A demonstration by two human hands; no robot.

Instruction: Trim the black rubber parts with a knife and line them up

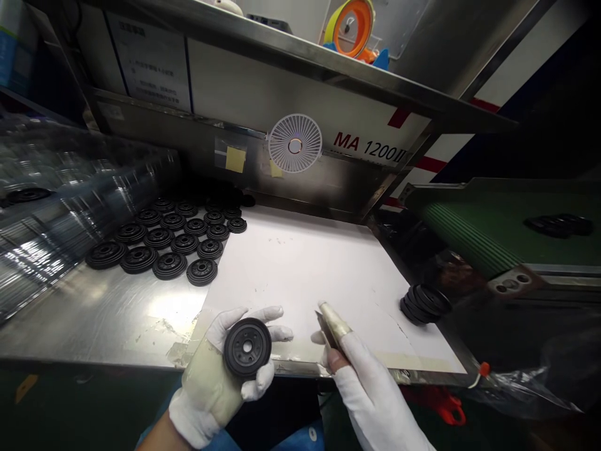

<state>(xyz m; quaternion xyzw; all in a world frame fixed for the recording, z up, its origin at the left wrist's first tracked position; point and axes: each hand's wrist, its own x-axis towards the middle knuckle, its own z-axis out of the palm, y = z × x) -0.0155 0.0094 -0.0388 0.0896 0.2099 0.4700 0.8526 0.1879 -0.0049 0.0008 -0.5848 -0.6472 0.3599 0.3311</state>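
Observation:
My left hand (218, 369), in a white glove, holds a black pulley-like disc (248, 346), its holed face turned up toward me. Thumb and fingers are around its edge. To the right, my gloved right hand (359, 369) grips a small thin blade (326, 331) between thumb and fingers, its tip pointing up. One finger wears a pale, worn-looking cover. A gap separates the blade from the disc. Both hands are over the front edge of the white sheet (300, 263). Rows of similar black discs (169, 265) lie on the metal tabletop to the left.
Stacked clear plastic trays (94, 200) stand at the left. A leaning stack of black discs (425, 304) is on the sheet's right side, beside a green conveyor belt (469, 219) carrying more. A white fan (295, 144) faces me below a metal shelf (282, 47) with a tape roll (350, 28).

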